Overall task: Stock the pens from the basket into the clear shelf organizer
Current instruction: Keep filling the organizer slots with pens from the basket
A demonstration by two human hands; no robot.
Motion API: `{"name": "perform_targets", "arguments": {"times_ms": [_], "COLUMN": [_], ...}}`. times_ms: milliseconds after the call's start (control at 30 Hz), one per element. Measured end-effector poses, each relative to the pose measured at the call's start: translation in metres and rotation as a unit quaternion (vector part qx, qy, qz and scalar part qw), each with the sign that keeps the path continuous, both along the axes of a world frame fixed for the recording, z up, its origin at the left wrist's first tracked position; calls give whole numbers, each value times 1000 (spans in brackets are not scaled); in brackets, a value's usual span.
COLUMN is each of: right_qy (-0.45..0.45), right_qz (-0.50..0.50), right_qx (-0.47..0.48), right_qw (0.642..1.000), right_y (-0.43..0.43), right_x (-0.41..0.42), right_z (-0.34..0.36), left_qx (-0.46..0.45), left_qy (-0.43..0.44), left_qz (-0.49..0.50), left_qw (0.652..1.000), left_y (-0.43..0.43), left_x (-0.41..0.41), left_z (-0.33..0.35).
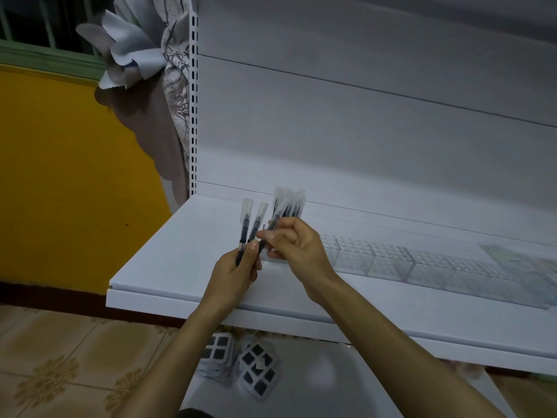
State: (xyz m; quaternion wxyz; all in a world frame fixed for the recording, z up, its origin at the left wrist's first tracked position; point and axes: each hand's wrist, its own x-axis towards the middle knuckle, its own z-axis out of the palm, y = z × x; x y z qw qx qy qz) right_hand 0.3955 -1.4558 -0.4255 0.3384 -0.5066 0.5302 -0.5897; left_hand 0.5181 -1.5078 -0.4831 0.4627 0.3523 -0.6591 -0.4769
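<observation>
My left hand [238, 268] grips two black pens [250, 220] with clear caps, held upright above the white shelf [180, 251]. My right hand [297, 244] holds a bunch of several more capped pens [287, 206], fanned upward just right of the first two. The two hands touch at the fingertips. A clear shelf organizer [422, 267] with several compartments lies flat on the shelf to the right of my right hand. No basket is in view.
The shelf's white back panel [361, 131] rises behind. A slotted upright [193, 101] and a knotted curtain [141, 61] stand at the left, by a yellow wall. Below the shelf, packs of black-and-white tiles [256, 369] lie on a lower white surface.
</observation>
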Motion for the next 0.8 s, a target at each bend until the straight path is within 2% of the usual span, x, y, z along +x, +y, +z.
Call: {"name": "perform_targets", "arguments": {"times_ms": [133, 300, 467, 600, 800], "right_qy": [12, -115, -141, -118, 21], "right_qz": [-6, -117, -222, -213, -144], "right_qx": [-6, -6, 6, -12, -2], "right_qw": [1000, 986, 965, 970, 989], "right_y": [0, -14, -35, -44, -43], "right_x": [-5, -40, -77, -87, -86], "right_z": [5, 32, 26, 13, -4], "left_qx": [-18, 1, 2, 2, -3], "left_qy": [-30, -7, -29, -36, -24], "left_qz": [21, 58, 57, 52, 65], "left_qw": [999, 998, 998, 998, 998], "left_y": [-1, -5, -7, -8, -7], "left_x": [-2, -3, -5, -6, -7], "left_z": [-2, -1, -4, -6, -7]}}
